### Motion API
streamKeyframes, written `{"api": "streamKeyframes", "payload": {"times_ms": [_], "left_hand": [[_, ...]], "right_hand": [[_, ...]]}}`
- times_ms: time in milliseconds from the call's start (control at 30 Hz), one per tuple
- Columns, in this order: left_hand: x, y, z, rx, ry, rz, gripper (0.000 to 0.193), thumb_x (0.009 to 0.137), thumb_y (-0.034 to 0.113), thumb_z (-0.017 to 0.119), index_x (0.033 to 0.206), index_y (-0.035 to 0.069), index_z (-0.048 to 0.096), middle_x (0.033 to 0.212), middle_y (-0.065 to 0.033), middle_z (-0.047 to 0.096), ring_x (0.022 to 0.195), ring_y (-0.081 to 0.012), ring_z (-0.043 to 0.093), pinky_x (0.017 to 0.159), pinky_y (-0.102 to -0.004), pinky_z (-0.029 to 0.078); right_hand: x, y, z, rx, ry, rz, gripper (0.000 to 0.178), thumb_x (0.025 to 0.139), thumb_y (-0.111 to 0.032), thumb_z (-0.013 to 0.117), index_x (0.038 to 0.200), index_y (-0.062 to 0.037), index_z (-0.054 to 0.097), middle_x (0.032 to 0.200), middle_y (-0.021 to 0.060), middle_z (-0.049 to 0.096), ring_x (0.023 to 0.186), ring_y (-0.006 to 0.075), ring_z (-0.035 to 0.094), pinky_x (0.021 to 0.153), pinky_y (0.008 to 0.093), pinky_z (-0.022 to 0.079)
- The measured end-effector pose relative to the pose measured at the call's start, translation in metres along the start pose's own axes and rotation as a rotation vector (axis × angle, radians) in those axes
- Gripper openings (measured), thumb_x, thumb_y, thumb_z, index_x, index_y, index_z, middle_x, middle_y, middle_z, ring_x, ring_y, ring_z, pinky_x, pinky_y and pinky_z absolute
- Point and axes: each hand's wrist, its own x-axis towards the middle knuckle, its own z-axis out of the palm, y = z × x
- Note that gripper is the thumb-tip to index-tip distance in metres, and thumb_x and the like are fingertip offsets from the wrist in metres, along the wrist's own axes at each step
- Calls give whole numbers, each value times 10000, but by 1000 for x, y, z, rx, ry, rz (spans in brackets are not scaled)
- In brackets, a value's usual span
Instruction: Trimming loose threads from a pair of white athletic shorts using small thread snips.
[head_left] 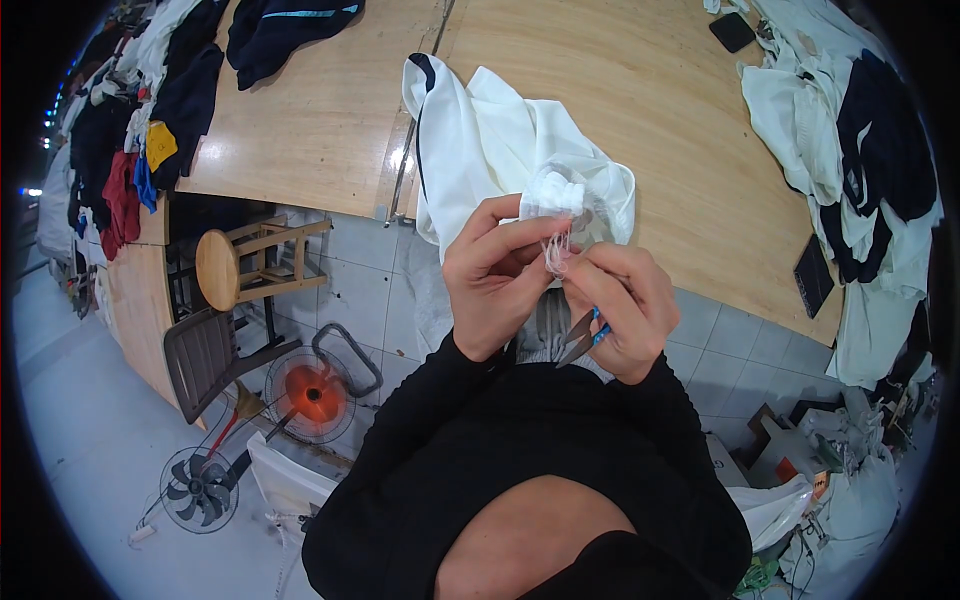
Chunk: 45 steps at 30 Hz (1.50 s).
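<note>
Near the table edge, my left hand (492,278) is closed on the gathered, ruffled end of a white garment (480,135). The rest of that garment, which has a dark trim along its left side, spreads over the table. Loose white threads (557,254) bunch between the fingertips of both hands. My right hand (632,305) pinches close to these threads, fingertips nearly touching the left ones. Tucked in its palm is a pair of thread snips (576,342) with blue on the handle, blades pointing down toward my body. The fingers partly hide the snips' grip.
A wooden table (690,110) lies ahead, with a dark garment (285,35) at its far left. Piled white and dark clothes (810,125) and a dark flat device (814,275) are at the right. Left below stand a stool (218,270), a chair (195,365) and fans (312,393).
</note>
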Motion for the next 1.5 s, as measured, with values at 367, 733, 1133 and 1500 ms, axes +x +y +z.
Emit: {"api": "streamKeyframes", "payload": {"times_ms": [367,733,1133,1500], "left_hand": [[2,-1,0,-247,158,-144,122,1010,-17,702,1102,-46,627,1143,-99,685,1006,-176,732,902,-293,608],[4,-2,-14,-137,57,-96,111,1043,24,668,1088,10,568,1251,-94,612,1090,-151,673,961,-319,601],[0,3,-10,91,0,15,76,1035,23,679,1078,-2,622,1249,-102,596,998,-125,671,837,-255,535],[0,3,-6,88,-7,24,75,1024,1,682,1074,-8,626,1259,-119,595,1021,-135,679,846,-258,550]], "right_hand": [[-13,-7,-5,249,-26,194,226,854,-80,815,1062,-2,774,832,71,670,668,163,630,575,279,464],[-18,16,-6,111,13,494,441,942,-278,844,1155,-10,567,835,67,634,660,148,566,600,287,445],[-11,34,4,-166,34,-15,416,819,-152,921,1065,-46,603,786,88,670,591,232,616,522,336,405],[-10,35,4,-173,50,-42,367,835,-138,908,1025,-35,612,738,72,647,562,218,594,497,325,375]]}}
